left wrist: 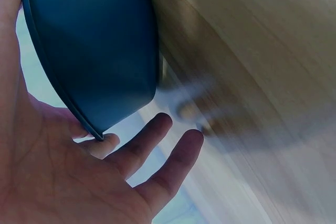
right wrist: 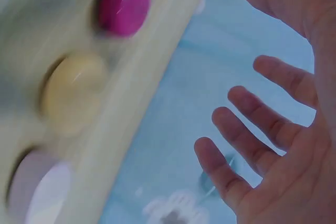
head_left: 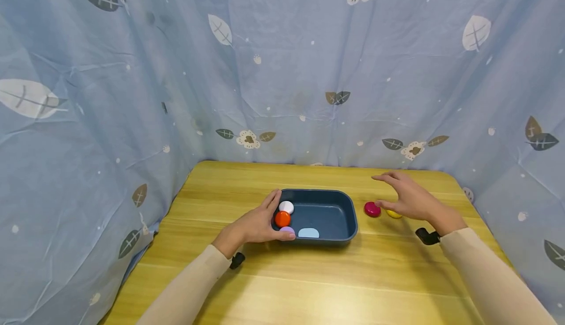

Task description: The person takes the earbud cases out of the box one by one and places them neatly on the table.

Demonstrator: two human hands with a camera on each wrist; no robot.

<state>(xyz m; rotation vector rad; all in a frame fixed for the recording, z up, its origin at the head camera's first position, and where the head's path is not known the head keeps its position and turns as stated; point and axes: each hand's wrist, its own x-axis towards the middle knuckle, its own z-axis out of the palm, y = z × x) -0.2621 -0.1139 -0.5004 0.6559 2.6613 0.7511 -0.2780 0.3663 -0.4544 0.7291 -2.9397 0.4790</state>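
My left hand holds the left end of a dark blue rectangular tray, thumb along the near rim and fingers at the far left corner. Up close in the left wrist view, the tray's outer wall lies against that hand. Inside are smooth round pieces: white, orange-red, purple and light blue, the last two partly hidden. My right hand hovers with fingers spread, holding nothing. Below it are a magenta round piece and a yellow one, partly covered by the hand.
A pale, two-toned round piece lies beyond the yellow one in the right wrist view; the right hand hides it from the head view. Everything stands on a wooden table. Blue patterned curtains enclose its back and sides.
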